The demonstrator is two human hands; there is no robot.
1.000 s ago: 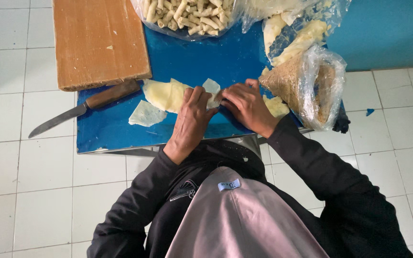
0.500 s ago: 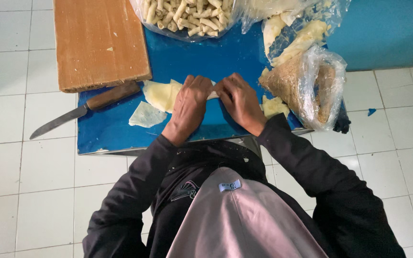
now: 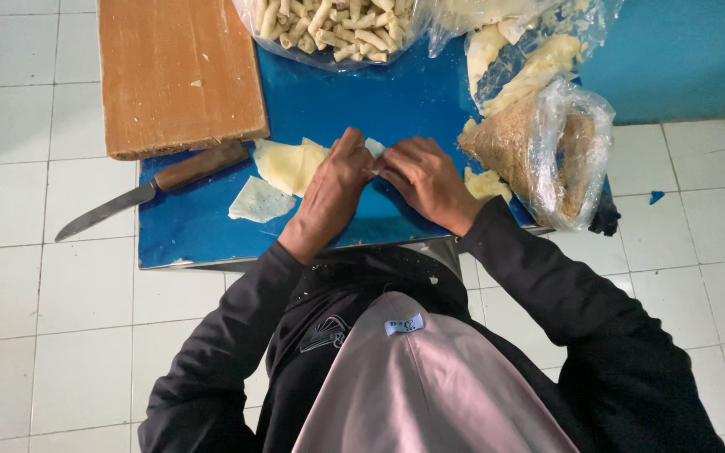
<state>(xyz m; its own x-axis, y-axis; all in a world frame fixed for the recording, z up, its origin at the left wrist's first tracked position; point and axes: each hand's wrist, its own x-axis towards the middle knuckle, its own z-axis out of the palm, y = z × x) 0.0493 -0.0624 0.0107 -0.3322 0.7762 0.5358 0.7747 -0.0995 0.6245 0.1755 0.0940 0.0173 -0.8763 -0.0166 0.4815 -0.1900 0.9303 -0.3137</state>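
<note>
White floor tiles surround a low blue bench (image 3: pixel 211 235), seen from above over the head and dark sleeves of a person crouched at its near edge. Both hands meet at the middle of the bench: the left hand (image 3: pixel 329 189) and the right hand (image 3: pixel 421 180) are curled, fingertips pressed together on a small pale wrapper (image 3: pixel 375 149) that they pinch and fold or roll; most of it is hidden under the fingers, so its exact shape cannot be told. Just left of the hands lies a loose pile of thin pale sheets (image 3: pixel 287 165), with one cut piece (image 3: pixel 258 201) a little nearer the front edge. Rolling well here seems to call for even pressure from both sets of fingertips, keeping the wrapper flat on the bench and tucking its ends snugly so it does not loosen. A knife (image 3: pixel 140 197) with a wooden handle lies to the left, its blade overhanging the bench edge, so a sweep of the left elbow could knock it off. A wooden board (image 3: pixel 178 71) fills the far left corner. A clear bag of finished rolls (image 3: pixel 329 29) sits at the far edge, and open plastic bags of filling (image 3: pixel 547 138) crowd the right side, touching the right wrist area. Free room is mainly the bare blue strip in front of the left hand.
</note>
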